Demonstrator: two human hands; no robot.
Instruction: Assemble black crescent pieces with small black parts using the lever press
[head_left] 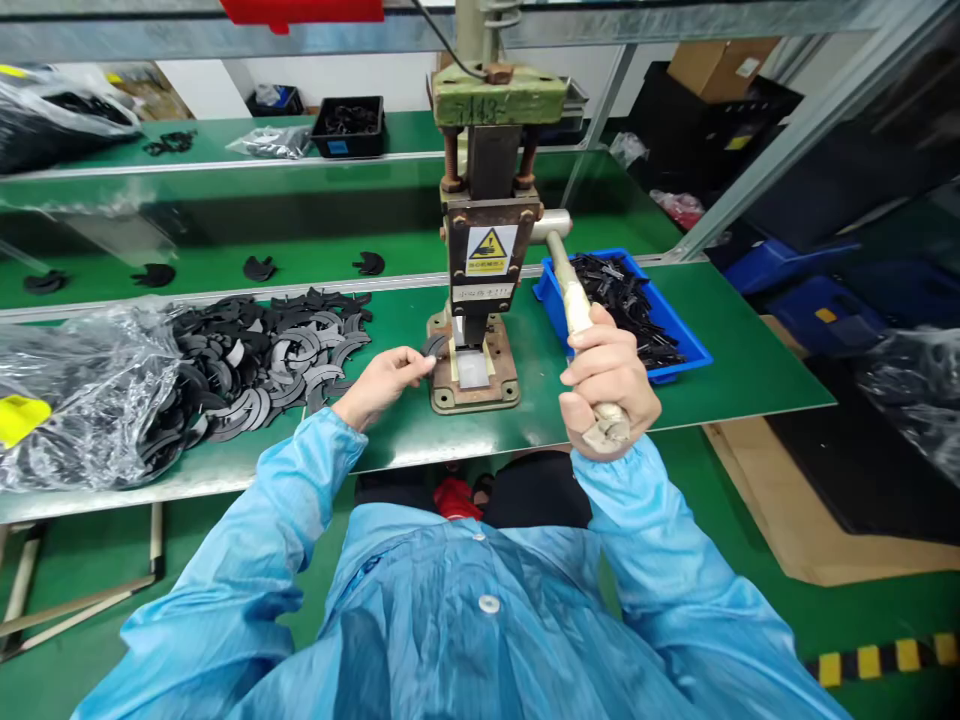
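Note:
A hand-operated press [491,215] stands at the table's middle, a yellow warning sign on its front. My right hand [609,385] is wrapped round the press's tape-covered lever [571,290], which slopes down toward me. At the left of the press base [496,385], my left hand [390,380] pinches a dark curved plastic piece [435,346]. That piece lies beside the press's ram, partly hidden by the fingers. Left of my hand, a heap of similar black and grey curved pieces [285,350] spills from a clear plastic bag [90,390].
Right of the press sits a blue bin [679,325] full of black parts. Several dark pieces [259,268] lie spaced out on the green strip behind. On the back shelf stands a black tray [349,145]. A slanted metal post [795,130] rises at the right.

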